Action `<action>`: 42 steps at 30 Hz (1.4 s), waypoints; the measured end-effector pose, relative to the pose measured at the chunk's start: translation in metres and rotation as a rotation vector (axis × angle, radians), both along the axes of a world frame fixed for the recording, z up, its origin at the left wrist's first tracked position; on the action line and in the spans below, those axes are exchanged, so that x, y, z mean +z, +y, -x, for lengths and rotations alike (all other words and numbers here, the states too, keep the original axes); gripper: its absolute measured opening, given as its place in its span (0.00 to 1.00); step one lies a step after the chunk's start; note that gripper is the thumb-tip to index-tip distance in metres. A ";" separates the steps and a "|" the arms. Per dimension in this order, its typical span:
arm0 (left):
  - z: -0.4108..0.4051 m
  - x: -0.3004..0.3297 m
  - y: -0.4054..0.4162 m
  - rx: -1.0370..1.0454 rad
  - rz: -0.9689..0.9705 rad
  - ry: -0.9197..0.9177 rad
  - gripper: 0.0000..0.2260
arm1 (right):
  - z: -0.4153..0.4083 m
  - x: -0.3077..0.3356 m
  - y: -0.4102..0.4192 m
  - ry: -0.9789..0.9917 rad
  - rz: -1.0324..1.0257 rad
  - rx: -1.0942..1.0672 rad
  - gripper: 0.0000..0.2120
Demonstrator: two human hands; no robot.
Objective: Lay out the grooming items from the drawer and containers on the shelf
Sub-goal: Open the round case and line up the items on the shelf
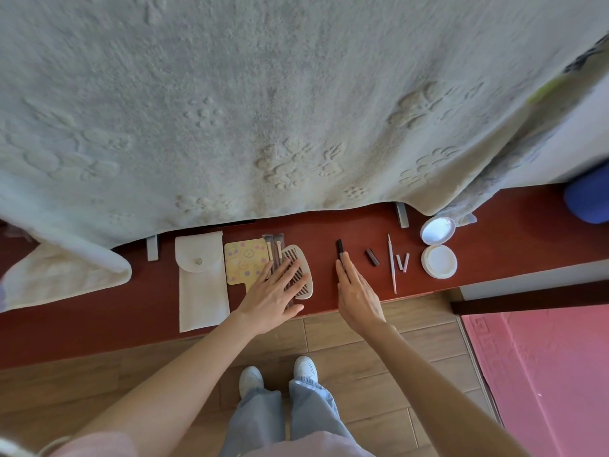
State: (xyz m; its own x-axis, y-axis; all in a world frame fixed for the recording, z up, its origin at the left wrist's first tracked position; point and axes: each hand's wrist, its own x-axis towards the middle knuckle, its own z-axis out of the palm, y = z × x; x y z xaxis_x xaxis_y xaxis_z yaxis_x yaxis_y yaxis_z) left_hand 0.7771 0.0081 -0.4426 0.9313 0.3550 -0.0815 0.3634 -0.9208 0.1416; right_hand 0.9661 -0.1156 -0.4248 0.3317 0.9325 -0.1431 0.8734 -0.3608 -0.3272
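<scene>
From the head cam: left hand [274, 297] lies flat, fingers spread, resting on the white comb [299, 270] and the small brushes [274, 250]. Right hand [357, 295] is straight-fingered too, fingertips touching the dark pencil [340, 253]. Just left of the left hand sit a floral mirror [244, 261] and a white pouch [201, 279]. Right of the right hand: a dark tube [372, 257], a thin pink stick [391, 264], an open compact [438, 247]. The brush handles are mostly hidden under the fingers. Everything's on a red shelf [494, 255], with a blanket [263, 110] draped behind and wood floor [379, 357] below.
</scene>
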 end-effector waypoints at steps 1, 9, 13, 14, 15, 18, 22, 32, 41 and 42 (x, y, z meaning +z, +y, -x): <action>0.000 0.000 0.000 -0.001 -0.003 0.000 0.28 | 0.003 0.001 0.003 0.012 -0.003 0.010 0.25; 0.001 -0.001 0.001 0.006 -0.002 0.003 0.28 | 0.030 0.003 0.019 0.075 0.004 0.097 0.29; 0.001 -0.001 0.002 0.007 0.010 0.022 0.28 | 0.036 0.003 0.019 0.100 -0.014 0.095 0.31; 0.000 -0.001 0.002 0.006 0.014 0.025 0.28 | 0.036 0.003 0.018 0.100 -0.015 0.098 0.31; 0.000 -0.001 0.002 0.005 0.018 0.027 0.28 | 0.036 0.003 0.017 0.100 -0.018 0.103 0.31; 0.000 0.000 0.003 0.003 0.031 0.022 0.28 | 0.034 0.003 0.014 0.095 -0.025 0.120 0.29; -0.001 0.000 0.003 -0.007 0.021 0.027 0.29 | 0.036 0.005 0.013 0.126 -0.044 0.135 0.27; 0.000 0.006 0.000 -0.017 0.011 0.037 0.29 | 0.047 0.012 0.020 0.173 -0.043 0.045 0.25; -0.028 0.013 -0.005 -0.059 0.039 0.021 0.31 | -0.004 0.018 0.003 0.015 -0.064 -0.121 0.22; -0.030 0.013 -0.006 -0.067 0.041 0.037 0.31 | -0.013 0.017 0.000 0.000 -0.048 -0.136 0.22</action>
State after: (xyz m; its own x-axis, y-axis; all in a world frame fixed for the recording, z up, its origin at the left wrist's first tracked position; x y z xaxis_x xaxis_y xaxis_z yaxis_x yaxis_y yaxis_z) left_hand 0.8070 0.0019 -0.4294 0.9490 0.2874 -0.1294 0.3065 -0.9371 0.1670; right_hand 0.9787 -0.1155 -0.4080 0.4556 0.8845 -0.0998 0.8172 -0.4601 -0.3470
